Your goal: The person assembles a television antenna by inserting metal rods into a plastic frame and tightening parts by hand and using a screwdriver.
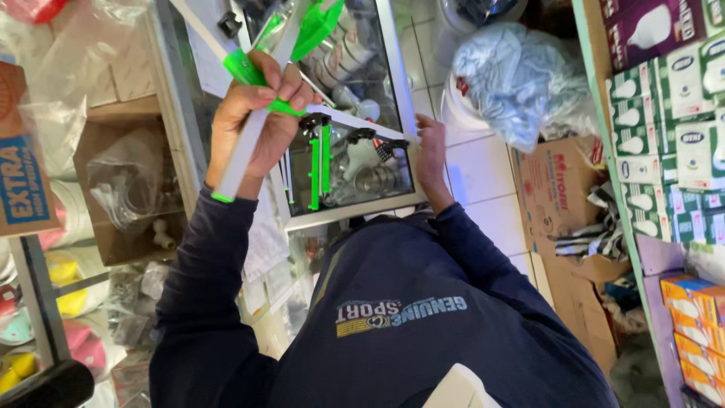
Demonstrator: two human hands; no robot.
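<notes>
gripping a grey-and-green folding rack (257, 113) in the closed left hand (253, 125), raised over the glass display case (396, 98). right hand (430, 155) flat and open, resting on one white bar (355, 123). probably light, stiff plastic; best held along the grey tube. cardboard box (98, 151) holding clear bags; case holding small fittings.

green-and-white bulb boxes (664, 128) stacked at right, orange ones (698, 332) below; brown cartons (555, 193) beside them.
</notes>
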